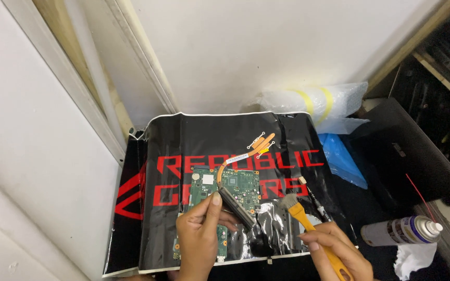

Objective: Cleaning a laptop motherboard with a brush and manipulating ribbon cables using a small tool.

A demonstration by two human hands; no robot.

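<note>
My left hand (200, 237) hides the circuit board's (235, 188) lower left part. Bottom edge cuts my right hand (337, 255) and the brush handle (334, 258). Board components too small to tell. Shelf contents upper right dark, unclear.

Black mat (204, 140) with red lettering; labelled grey spray can (399, 231) lying right.

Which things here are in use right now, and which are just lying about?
In use:
left hand holding the heatsink
right hand holding the brush
circuit board
black mat under it

Lying about:
spray can
white tissue
bubble wrap
blue bag
second brush
</note>
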